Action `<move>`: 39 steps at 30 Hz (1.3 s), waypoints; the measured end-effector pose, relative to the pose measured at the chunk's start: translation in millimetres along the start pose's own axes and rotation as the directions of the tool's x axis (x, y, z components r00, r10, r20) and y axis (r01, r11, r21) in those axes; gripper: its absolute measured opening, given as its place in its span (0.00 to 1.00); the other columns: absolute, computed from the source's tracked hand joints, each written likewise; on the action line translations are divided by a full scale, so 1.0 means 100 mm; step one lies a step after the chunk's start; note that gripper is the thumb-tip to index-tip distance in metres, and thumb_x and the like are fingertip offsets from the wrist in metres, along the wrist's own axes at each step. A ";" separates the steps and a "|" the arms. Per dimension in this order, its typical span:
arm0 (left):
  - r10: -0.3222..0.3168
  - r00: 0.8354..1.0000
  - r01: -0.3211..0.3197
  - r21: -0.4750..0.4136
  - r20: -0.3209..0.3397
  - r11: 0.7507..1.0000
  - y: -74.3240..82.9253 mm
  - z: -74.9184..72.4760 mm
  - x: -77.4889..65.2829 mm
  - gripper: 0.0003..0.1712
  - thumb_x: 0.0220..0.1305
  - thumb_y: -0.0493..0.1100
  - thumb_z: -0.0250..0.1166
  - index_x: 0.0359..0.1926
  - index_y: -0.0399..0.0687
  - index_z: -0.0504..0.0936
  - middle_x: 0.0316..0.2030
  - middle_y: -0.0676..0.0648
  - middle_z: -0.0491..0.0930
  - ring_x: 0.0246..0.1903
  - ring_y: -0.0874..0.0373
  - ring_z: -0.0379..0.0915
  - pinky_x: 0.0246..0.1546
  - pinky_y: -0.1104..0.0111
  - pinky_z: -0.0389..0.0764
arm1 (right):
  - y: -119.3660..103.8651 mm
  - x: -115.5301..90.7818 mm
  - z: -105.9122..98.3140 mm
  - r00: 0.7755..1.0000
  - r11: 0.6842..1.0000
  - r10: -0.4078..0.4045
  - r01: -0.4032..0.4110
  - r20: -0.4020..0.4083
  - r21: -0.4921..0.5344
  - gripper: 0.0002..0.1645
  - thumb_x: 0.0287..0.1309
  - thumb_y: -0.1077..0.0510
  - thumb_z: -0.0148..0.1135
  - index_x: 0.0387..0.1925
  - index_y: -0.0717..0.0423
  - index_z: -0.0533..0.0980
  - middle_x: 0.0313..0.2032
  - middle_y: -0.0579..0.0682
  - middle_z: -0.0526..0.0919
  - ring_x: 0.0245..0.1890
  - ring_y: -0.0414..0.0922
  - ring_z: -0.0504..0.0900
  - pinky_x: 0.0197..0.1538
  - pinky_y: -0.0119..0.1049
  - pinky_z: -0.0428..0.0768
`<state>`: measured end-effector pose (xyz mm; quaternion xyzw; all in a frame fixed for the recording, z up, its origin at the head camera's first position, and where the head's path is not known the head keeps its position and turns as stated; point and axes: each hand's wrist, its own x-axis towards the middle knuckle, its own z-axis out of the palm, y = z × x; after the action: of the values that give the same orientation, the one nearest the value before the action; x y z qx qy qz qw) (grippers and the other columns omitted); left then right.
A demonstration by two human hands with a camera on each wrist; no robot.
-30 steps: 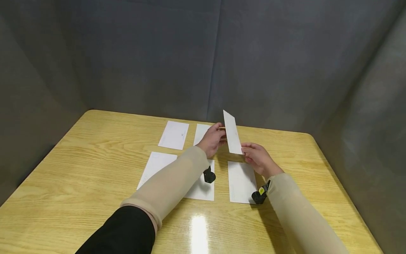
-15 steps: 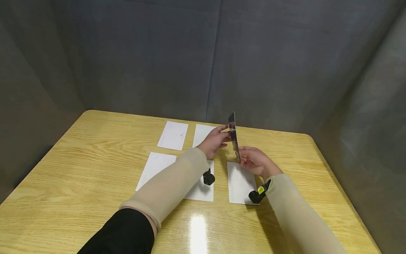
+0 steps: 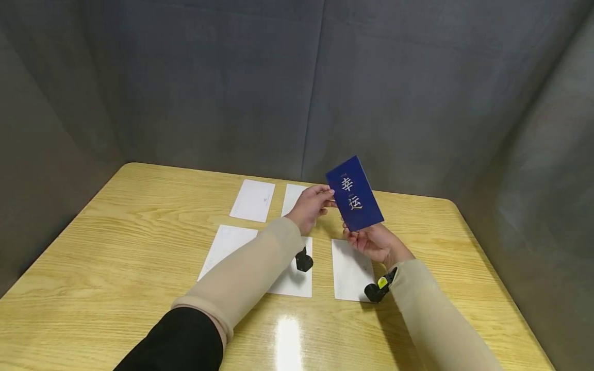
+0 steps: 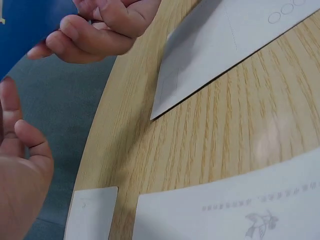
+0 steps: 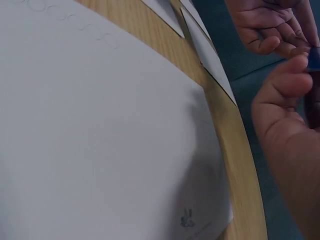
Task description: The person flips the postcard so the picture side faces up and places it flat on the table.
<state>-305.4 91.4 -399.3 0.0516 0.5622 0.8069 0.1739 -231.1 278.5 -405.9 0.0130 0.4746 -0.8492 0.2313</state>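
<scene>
A dark blue postcard (image 3: 355, 193) with two large pale Chinese characters is held up, tilted, above the table's far side. My right hand (image 3: 375, 243) grips its lower edge, the fingers partly behind it. At the card's left edge, my left hand (image 3: 310, 207) pinches the border with its fingertips. In the left wrist view, the right hand (image 4: 107, 30) holds the blue card (image 4: 25, 25) at upper left, and part of the left hand (image 4: 22, 165) shows below. The right wrist view shows only a sliver of blue card (image 5: 314, 59) between the hands.
Several white cards lie face down on the wooden table (image 3: 139, 247): one at back left (image 3: 252, 200), one at front left (image 3: 227, 245), one at front right (image 3: 351, 270). Others are partly under the left forearm. A grey curtain (image 3: 223, 93) hangs behind the table.
The card has turned over from its white back, through edge-on, to its blue front facing me. The right fingers have shifted beneath its lower edge; the left hand now meets its left edge.
</scene>
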 end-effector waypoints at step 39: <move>0.157 0.966 -0.118 0.189 -0.207 0.975 -0.16 -0.13 0.02 0.03 0.71 0.32 0.65 0.42 0.37 0.84 0.32 0.48 0.83 0.27 0.61 0.76 0.29 0.70 0.73 | -0.12 -0.23 -0.13 0.920 0.668 -0.285 -0.011 -0.270 -0.744 0.14 0.77 0.63 0.53 0.54 0.73 0.72 0.36 0.47 0.80 0.39 0.42 0.79 0.43 0.35 0.79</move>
<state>-307.2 85.3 -419.3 0.0157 0.6417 0.7652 0.0487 -218.1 303.2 -397.9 0.0401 0.8078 -0.5851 0.0591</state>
